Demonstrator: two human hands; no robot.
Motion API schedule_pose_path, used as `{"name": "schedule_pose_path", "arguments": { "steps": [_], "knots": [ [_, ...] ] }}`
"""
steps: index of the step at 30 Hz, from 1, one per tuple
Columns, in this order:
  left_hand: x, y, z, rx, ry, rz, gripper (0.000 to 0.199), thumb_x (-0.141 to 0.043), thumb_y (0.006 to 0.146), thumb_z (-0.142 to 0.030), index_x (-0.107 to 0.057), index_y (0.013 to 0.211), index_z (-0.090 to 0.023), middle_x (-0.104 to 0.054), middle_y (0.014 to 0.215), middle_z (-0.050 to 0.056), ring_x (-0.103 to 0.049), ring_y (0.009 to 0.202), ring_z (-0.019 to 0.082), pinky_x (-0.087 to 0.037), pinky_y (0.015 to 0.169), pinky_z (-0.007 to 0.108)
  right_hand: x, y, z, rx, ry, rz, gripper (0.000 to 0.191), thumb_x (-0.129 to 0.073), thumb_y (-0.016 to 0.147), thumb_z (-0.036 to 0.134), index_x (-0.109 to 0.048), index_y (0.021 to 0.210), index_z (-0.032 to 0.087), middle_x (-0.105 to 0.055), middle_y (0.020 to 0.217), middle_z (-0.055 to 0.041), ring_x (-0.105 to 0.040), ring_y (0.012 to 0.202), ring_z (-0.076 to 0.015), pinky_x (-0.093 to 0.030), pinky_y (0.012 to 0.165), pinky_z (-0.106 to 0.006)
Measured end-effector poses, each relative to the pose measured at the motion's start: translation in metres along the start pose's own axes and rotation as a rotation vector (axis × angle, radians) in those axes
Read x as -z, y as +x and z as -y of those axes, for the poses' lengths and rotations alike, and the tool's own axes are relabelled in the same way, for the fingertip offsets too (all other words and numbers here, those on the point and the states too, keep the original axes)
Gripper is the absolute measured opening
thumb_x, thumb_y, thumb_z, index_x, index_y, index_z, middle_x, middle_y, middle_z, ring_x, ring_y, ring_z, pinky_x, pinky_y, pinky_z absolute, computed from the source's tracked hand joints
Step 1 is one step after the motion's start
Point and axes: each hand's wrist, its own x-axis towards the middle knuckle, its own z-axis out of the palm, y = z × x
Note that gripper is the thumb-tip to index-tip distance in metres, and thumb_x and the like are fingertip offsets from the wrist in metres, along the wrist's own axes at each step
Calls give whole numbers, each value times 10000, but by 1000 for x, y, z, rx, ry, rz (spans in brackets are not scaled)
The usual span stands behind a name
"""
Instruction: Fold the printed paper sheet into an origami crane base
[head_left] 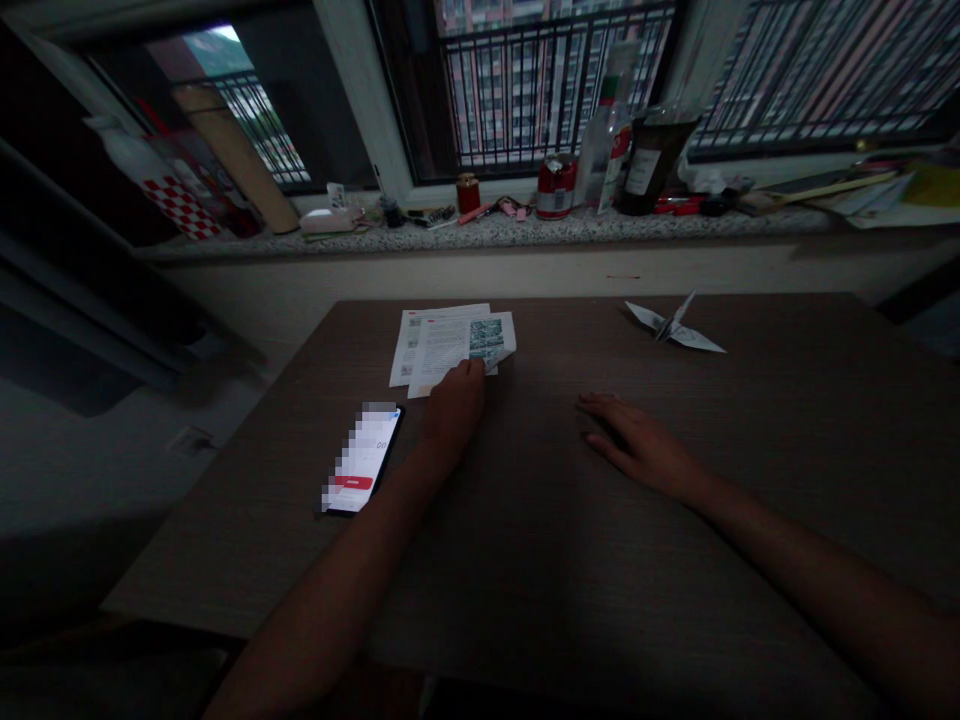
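Observation:
My left hand (456, 405) pinches the lower right part of a printed sheet of paper (444, 345), whose corner curls up from the table. Beneath it, shifted to the left, lies another printed sheet (400, 350). My right hand (634, 440) rests on the tabletop with its fingers stretched out and nothing in them. Beyond it, toward the back right, stands a folded paper crane (673, 328) with its wings spread. Left of my left forearm a phone (364, 460) lies face up with its screen lit.
The brown table (525, 560) reaches back to the wall below a window. Along the granite sill (450, 235) stand a red can (555, 188), a clear bottle (606, 150), a dark container (651, 165), a checkered bottle (176, 195) and a tan cylinder (247, 160). Papers (885, 195) lie at its right end.

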Motion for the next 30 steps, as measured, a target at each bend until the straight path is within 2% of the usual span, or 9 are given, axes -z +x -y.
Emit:
{"name": "schedule_pose_path", "arguments": {
  "steps": [2,6,13,17,21,25,28,30],
  "knots": [
    [3,-6,-7,-42,-48,5,272,-325,1083,-199,-577,1186,-201,-681,1107,107,-673,941,246,-528,770,330,1,1,1,-22,26,-11,471,-492,1035,429,-506,1470,251,-586,1498,-138,-545,1396,-319,-422,1177,-585],
    [5,-25,-19,-210,-162,46,247,-357,1067,-196,-593,1137,-218,-681,1108,105,-667,971,257,-550,815,366,4,1,2,-60,102,-84,469,-484,1032,443,-510,1471,279,-615,1463,-117,-583,1351,-322,-485,1122,-559],
    [2,-62,-39,-401,-264,171,180,-413,1063,-167,-584,1114,-195,-690,1134,82,-680,988,229,-565,800,336,10,0,-2,-135,99,-210,479,-457,1038,446,-479,1488,285,-612,1460,-103,-586,1336,-335,-481,1114,-557],
    [5,-76,-47,-498,-315,231,171,-446,1053,-154,-590,1141,-184,-685,1201,93,-672,1071,237,-580,835,345,8,-1,-2,-94,84,-227,482,-473,1038,434,-477,1488,260,-597,1475,-124,-571,1359,-320,-458,1144,-548],
    [7,-84,-47,-608,-319,221,200,-484,1029,-138,-607,1186,-160,-653,1315,134,-634,1196,260,-568,959,392,5,0,1,1,43,-145,469,-495,1037,385,-492,1489,259,-531,1553,-126,-481,1448,-316,-411,1185,-573],
    [11,-87,-42,-651,-395,215,197,-525,1029,-254,-629,1171,-166,-645,1335,132,-611,1234,263,-549,1006,412,2,0,2,51,-22,-25,464,-513,1036,383,-514,1484,259,-485,1594,-126,-416,1495,-315,-385,1199,-592],
    [12,-86,-39,-627,-437,217,249,-542,1033,-369,-632,1180,-189,-657,1325,119,-619,1225,264,-551,993,422,0,0,2,59,-61,21,450,-518,1036,387,-544,1465,253,-503,1580,-129,-442,1478,-318,-392,1194,-596],
    [9,-85,-39,-597,-437,197,271,-549,1028,-386,-630,1208,-201,-654,1340,115,-612,1241,270,-534,1020,445,0,-1,3,57,-80,26,439,-521,1033,392,-567,1449,260,-522,1565,-125,-467,1459,-328,-414,1174,-608]
  ]
}}
